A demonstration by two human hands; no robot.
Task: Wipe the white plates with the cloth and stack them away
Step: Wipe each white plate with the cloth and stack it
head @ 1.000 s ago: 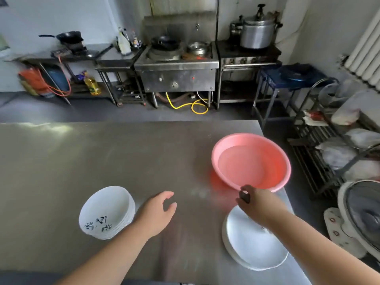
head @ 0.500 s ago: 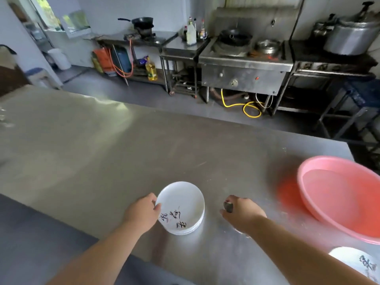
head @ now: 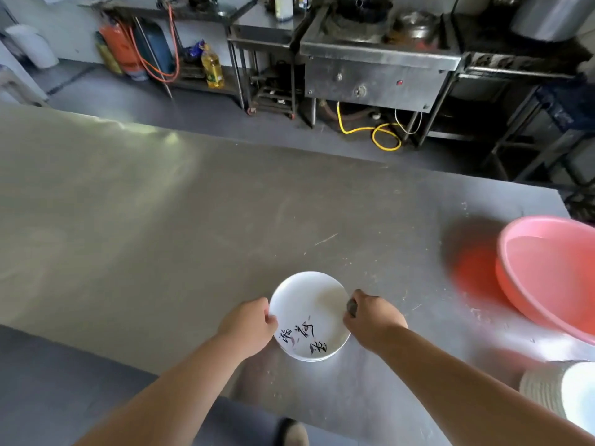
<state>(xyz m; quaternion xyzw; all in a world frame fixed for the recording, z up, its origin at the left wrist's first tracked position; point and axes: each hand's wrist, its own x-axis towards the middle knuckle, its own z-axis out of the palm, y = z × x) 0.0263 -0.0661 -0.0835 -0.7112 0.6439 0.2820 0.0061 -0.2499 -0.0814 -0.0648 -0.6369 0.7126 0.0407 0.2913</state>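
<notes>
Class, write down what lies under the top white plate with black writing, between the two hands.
Rims of more white plates peek out beneath the top plate at its near edge, resting on the steel table. Their number and faces are covered.

Black brush-style characters on top white plate (head: 308, 305), near its front rim, too blurred to read

Left hand (head: 248, 326), right hand (head: 373, 320) both curled, gripping.

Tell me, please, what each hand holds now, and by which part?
The left hand holds the plate by its left rim. The right hand clasps a small dark thing; only its tip shows.
</notes>
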